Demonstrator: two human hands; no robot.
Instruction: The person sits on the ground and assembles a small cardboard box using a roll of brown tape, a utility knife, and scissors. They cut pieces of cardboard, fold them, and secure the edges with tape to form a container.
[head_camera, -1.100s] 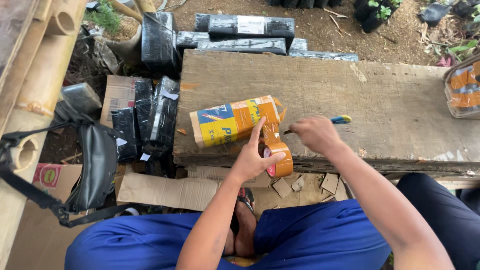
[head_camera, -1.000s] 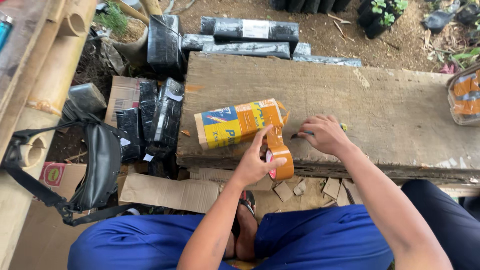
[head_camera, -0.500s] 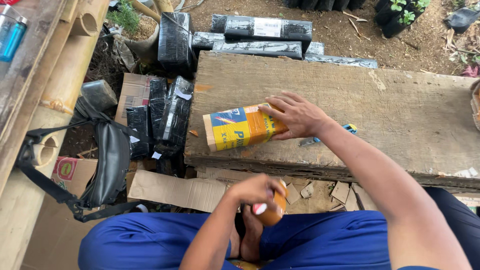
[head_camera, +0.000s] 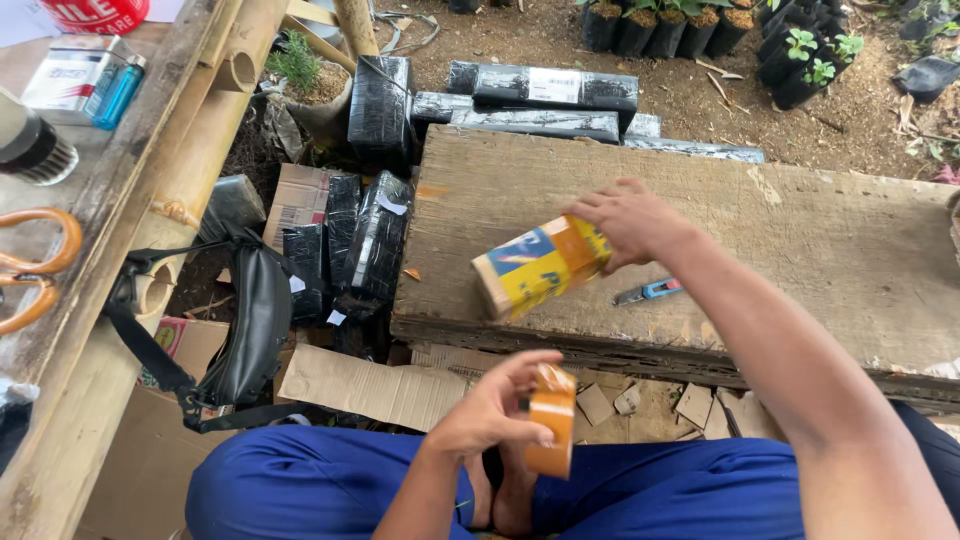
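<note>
Sitting low in front of a rough wooden worktop (head_camera: 820, 250). Right hand (head_camera: 630, 220) curled over the far end of a small yellow, blue and orange box (head_camera: 540, 265), fingers pressed on it. Box resting on the worktop near its front edge, tipped a little. Long side running from lower left to upper right, bare end pointing toward the lap. Left hand (head_camera: 495, 405) closed around a roll of brown tape (head_camera: 552, 420), held above the knees, well apart from the box. Looks only partly done: box seems mostly taped in brown already, roll pulled away, no black wrap on it like the black bundles (head_camera: 375, 240) just left of the worktop. Small blue cutter (head_camera: 648, 292) lying beside the box, not held.
</note>
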